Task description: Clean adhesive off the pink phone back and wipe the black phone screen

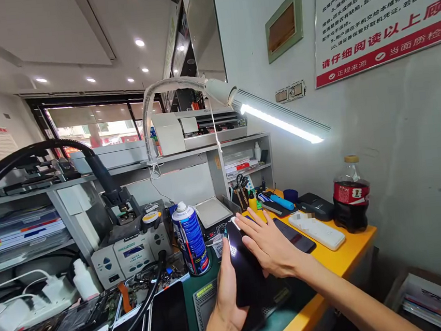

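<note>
A dark, glossy phone (244,283) is tilted up at the middle of the bench. My left hand (227,290) grips it along its left edge and lower part, the thumb pointing up beside the screen. Across its upper face lies my right hand (267,241), fingers stretched out and nearly flat. A small white piece (235,223) shows by the right fingertips; what it is cannot be made out. The lamp reflects on the phone's left side. Below the hands is a green mat (276,313) with a grey mesh-patterned plate (202,302).
Left of the hands stand a blue spray can (190,238) and a soldering station (131,254). Loose boards and screens cover the left bench. On the yellow top (331,264) lie another phone (295,235), a white power bank (316,230) and a cola bottle (351,197). A lit lamp (282,120) hangs above.
</note>
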The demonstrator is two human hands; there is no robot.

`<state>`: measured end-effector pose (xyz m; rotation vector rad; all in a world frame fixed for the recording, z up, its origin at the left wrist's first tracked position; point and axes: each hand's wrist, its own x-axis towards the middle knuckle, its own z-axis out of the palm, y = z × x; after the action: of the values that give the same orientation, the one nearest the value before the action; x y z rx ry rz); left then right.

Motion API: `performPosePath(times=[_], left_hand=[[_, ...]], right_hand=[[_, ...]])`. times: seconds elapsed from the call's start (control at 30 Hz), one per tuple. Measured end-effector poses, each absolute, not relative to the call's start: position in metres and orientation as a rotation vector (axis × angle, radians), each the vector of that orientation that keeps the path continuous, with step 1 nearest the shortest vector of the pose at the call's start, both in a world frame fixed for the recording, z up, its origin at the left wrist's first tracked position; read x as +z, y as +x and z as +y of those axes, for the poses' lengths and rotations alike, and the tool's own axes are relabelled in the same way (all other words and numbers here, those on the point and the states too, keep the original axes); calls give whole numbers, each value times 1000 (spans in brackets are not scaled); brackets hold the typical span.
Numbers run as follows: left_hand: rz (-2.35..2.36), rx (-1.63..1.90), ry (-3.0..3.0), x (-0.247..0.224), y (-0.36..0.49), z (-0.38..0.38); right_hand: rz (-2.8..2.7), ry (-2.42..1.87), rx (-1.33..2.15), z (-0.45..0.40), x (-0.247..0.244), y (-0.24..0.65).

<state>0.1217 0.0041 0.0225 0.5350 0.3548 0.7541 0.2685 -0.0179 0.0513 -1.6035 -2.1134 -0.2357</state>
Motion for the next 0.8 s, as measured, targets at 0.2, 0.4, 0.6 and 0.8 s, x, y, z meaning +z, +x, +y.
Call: performPosePath(times=[0.2, 0.4, 0.6, 0.8], left_hand=[[369, 762, 533, 26, 120, 5], [307, 752, 529, 25, 120, 9], [319, 789, 526, 17, 119, 16], [412, 864, 519, 11, 123, 17]], right_hand=[[-2026, -1629, -148, -23, 42, 274], [-1880, -1671, -72, -26, 26, 261], [-1830, -1664, -2, -37, 18, 249], [-1818, -1667, 50, -47, 11, 248]])
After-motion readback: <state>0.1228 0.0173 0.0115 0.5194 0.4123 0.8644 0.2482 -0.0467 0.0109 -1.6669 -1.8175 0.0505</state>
